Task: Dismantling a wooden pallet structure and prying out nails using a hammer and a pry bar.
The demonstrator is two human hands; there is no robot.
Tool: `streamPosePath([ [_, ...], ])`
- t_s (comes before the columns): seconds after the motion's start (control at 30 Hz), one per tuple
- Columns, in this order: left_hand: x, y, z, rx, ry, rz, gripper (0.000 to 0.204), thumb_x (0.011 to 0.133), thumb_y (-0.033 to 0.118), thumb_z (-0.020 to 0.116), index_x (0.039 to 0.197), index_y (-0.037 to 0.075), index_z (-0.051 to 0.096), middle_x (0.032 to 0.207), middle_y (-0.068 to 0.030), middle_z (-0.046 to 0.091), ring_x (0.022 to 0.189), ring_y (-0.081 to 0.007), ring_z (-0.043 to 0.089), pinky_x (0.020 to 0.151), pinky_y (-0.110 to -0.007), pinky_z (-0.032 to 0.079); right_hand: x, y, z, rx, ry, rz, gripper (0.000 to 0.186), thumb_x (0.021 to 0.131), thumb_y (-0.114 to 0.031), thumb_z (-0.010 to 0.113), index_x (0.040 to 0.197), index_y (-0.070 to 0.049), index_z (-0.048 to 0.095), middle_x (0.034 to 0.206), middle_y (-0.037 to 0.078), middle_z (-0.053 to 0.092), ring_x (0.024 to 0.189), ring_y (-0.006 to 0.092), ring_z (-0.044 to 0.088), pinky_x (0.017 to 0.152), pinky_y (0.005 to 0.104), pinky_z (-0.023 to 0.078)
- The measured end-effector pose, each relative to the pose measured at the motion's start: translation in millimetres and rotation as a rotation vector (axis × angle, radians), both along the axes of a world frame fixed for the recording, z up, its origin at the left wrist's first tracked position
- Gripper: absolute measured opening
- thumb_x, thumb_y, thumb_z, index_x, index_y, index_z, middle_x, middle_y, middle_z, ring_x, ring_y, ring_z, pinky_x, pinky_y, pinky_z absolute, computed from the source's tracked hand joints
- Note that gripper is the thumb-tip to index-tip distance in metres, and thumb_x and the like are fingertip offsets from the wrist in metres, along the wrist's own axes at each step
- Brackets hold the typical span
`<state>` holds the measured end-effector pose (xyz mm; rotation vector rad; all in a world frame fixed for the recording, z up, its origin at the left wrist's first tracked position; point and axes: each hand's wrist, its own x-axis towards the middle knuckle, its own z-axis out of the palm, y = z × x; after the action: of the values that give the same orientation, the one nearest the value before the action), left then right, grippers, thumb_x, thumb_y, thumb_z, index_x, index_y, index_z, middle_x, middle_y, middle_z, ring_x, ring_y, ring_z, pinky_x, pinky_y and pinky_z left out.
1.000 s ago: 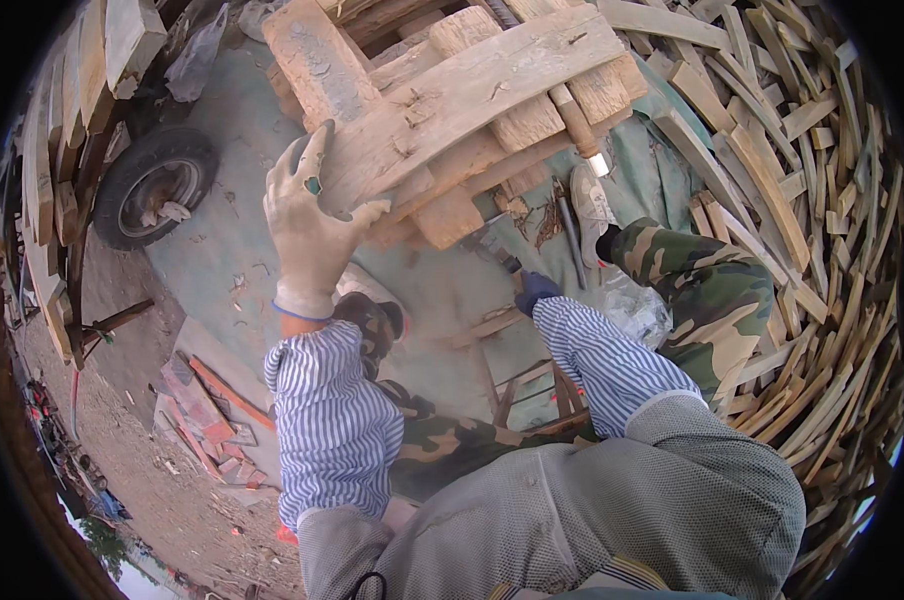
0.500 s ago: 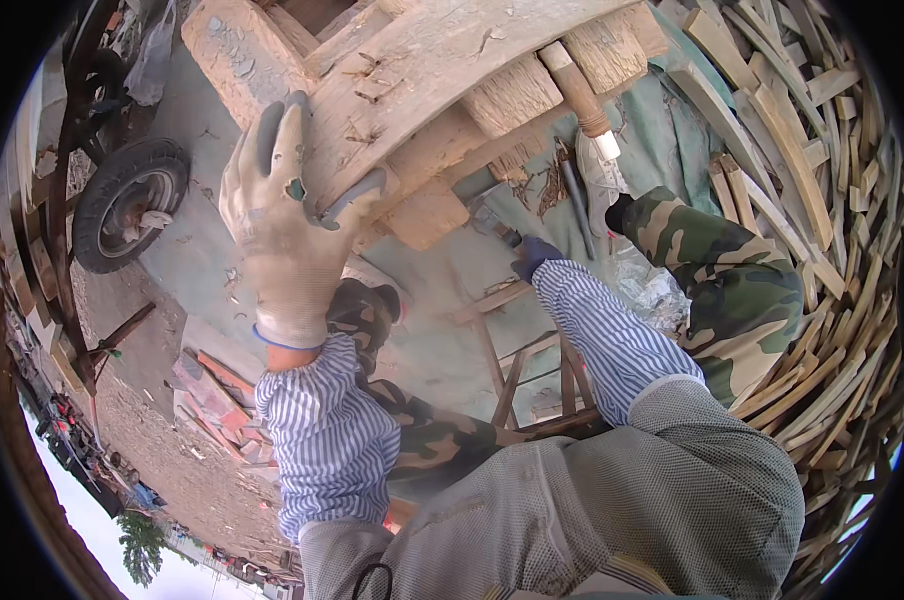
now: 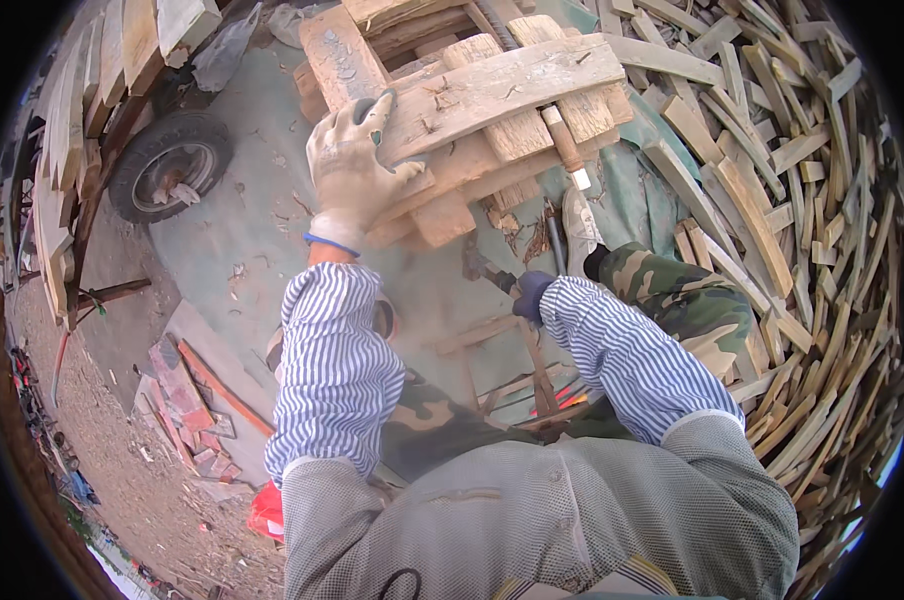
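My left hand [image 3: 354, 170], in a worn pale work glove with a hole in it, is closed over the left end of a nail-studded wooden board [image 3: 517, 88]. The board lies across a stack of rough timber blocks [image 3: 517, 135]. Lower and to the right, my right hand [image 3: 532, 297] wears a dark blue glove. It grips the dark handle of a hammer [image 3: 490, 270], whose metal head is below the stack and apart from it. A brown rod with a white tip [image 3: 568, 150] sticks out of the stack's near side.
A rubber-tyred wheel [image 3: 170, 168] lies at left, beside stacked planks [image 3: 87, 130]. Scrap wood sticks [image 3: 822, 230] pile up along the right. Green sheeting [image 3: 242, 200] covers the ground. Broken reddish boards [image 3: 192, 395] lie at lower left, and a dark bar [image 3: 555, 238] stands near my shoe [image 3: 579, 235].
The view has shifted, so the timber stack appears smaller and higher. My left fingers are more curled over the board's end. The hammer has come lower, and more of it shows.
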<state>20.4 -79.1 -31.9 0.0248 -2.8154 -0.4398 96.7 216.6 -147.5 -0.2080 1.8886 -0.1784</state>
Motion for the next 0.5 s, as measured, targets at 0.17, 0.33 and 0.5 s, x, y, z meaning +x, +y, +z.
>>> streamPosePath([
  [0.17,-2.8,-0.4,8.3,0.055,-0.086,0.023,0.083,0.059,0.042,0.086,0.136,0.022,0.061,0.133,-0.0102,0.060,0.126,-0.0302,0.051,0.109,-0.044,0.037,16.5,25.8,178.3,-0.168,0.088,-0.175,0.033,0.083,-0.026,0.071,0.103,0.000,0.066,0.076,0.016,0.068,0.076,0.0265,0.071,0.068,0.0407,0.054],
  [0.33,5.5,-12.8,5.9,0.067,-0.090,0.066,0.081,0.060,0.043,0.086,0.134,0.022,0.062,0.132,-0.0100,0.061,0.126,-0.0292,0.051,0.108,-0.043,0.037,6.5,2.7,263.8,-0.616,0.581,-0.365,0.033,0.087,-0.020,0.067,0.114,-0.002,0.061,0.076,0.014,0.066,0.075,0.0241,0.068,0.069,0.0366,0.051],
  [0.5,3.9,-8.6,2.3,0.069,-0.086,0.082,0.081,0.060,0.044,0.087,0.134,0.022,0.063,0.132,-0.0087,0.061,0.125,-0.0288,0.052,0.107,-0.042,0.039,-60.2,-27.6,223.5,-0.713,0.823,-0.428,0.033,0.087,-0.021,0.067,0.110,0.001,0.061,0.081,0.017,0.068,0.077,0.0269,0.068,0.072,0.0382,0.051],
])
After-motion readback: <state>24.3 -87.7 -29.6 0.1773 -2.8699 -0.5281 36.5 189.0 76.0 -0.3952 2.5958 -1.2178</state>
